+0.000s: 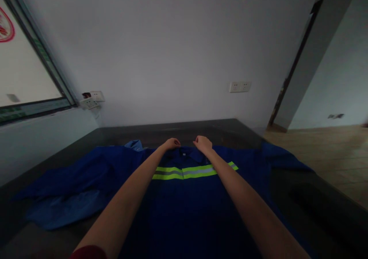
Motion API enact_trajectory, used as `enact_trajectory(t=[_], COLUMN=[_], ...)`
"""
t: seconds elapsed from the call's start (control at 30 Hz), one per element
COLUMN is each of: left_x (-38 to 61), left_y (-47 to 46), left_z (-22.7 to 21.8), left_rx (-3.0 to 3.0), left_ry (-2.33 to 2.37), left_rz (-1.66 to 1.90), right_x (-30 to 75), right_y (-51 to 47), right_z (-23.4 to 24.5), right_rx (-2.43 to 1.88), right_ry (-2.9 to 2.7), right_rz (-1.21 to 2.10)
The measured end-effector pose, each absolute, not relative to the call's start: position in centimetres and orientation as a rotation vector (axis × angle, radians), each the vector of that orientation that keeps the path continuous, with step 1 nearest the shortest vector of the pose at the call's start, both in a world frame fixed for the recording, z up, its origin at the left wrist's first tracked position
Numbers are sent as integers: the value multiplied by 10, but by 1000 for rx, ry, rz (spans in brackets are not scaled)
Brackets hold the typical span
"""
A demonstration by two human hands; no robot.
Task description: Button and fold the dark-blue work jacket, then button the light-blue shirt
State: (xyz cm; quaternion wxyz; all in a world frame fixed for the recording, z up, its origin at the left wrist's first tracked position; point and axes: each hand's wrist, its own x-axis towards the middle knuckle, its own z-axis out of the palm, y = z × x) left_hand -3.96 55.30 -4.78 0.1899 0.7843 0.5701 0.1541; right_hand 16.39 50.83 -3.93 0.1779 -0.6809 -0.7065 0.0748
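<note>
A dark blue work shirt [184, 209] with a yellow and grey reflective stripe [184, 171] across the chest lies spread front-up on a dark table [316, 209]. Both my arms reach forward over it to the collar at its far end. My left hand [171, 143] is closed, its fingers pinching the left side of the collar. My right hand [202, 142] is closed too, gripping the right side of the collar. The two hands sit a small gap apart, and the collar [185, 153] shows between them.
The shirt's sleeves spill left [71, 197] and right [284, 161] across the table. A white wall stands behind, with sockets [240, 86] on it and more sockets [92, 99] by a window frame at left. Tiled floor [330, 155] and a doorway lie to the right.
</note>
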Motion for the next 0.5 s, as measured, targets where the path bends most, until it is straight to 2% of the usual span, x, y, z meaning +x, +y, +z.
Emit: enact_trajectory(t=[0.2,0.5], left_x=[-40,-65], left_y=[560,545], left_z=[-60,-66], left_rx=[2253,2266], left_ry=[1529,1799], left_rz=[343,617], right_x=[161,206], right_y=[519,531], right_z=[-52,-59], right_rx=[-2014,-1984], right_ry=[-2079,-2159], right_rz=[241,381])
